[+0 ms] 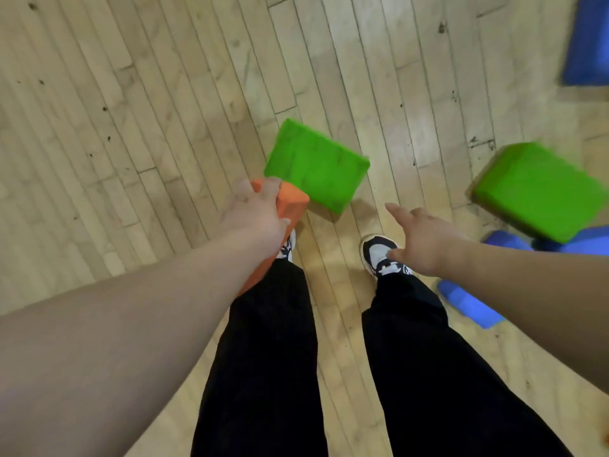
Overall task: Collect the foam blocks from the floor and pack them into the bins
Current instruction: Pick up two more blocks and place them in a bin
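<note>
My left hand point(253, 214) grips an orange foam block point(290, 206) from above; most of the block is hidden under my hand and forearm. A green foam block point(316, 164) lies on the wooden floor just beyond it. My right hand point(425, 239) hovers with its fingers spread and holds nothing, to the right of that green block. A second green block point(537, 189) lies further right and rests partly on a blue block point(514, 240). Another blue block point(468, 303) lies by my right leg. No bin is in view.
My two feet in dark and white shoes point(379, 253) stand on the wooden floor point(131, 127) right behind the green block. A large blue foam piece point(586, 44) lies at the top right edge. The floor to the left is bare boards.
</note>
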The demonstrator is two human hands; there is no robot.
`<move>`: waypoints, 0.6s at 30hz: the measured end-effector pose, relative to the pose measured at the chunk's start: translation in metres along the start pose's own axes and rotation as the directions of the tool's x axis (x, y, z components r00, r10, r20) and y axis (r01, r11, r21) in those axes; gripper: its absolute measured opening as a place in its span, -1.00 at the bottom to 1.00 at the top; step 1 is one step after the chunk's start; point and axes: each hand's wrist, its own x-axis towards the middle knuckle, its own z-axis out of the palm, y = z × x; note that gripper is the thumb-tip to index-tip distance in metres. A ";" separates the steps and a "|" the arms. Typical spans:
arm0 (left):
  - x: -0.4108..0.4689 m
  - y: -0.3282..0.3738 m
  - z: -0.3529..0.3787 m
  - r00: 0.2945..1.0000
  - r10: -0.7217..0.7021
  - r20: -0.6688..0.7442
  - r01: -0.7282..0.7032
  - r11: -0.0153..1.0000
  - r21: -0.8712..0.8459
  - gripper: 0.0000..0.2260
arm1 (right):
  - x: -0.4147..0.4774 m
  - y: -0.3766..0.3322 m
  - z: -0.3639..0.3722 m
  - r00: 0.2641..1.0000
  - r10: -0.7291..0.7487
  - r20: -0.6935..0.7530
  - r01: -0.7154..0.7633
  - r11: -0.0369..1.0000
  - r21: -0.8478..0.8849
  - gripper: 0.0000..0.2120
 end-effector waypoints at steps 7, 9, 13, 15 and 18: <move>0.039 -0.020 0.016 0.987 0.152 0.056 -0.152 0.988 0.007 -0.36 | 0.042 -0.030 0.028 0.990 0.124 -0.061 -0.106 0.963 0.246 -0.05; 0.044 -0.031 0.023 0.987 0.157 0.043 -0.154 0.986 -0.062 -0.35 | 0.063 -0.041 0.026 0.984 0.148 -0.095 -0.110 0.938 0.328 -0.04; 0.061 -0.044 0.039 0.981 0.190 0.042 -0.182 0.973 -0.141 -0.35 | 0.127 -0.049 0.021 0.954 0.222 -0.200 -0.098 0.865 0.493 0.11; 0.076 -0.045 0.047 0.974 0.224 0.031 -0.214 0.958 -0.192 -0.33 | 0.159 -0.050 0.017 0.934 0.250 -0.257 -0.088 0.855 0.512 0.18; 0.093 -0.045 0.058 0.968 0.248 -0.023 -0.246 0.936 -0.250 -0.32 | 0.194 -0.054 0.009 0.933 0.218 -0.285 -0.059 0.877 0.477 0.20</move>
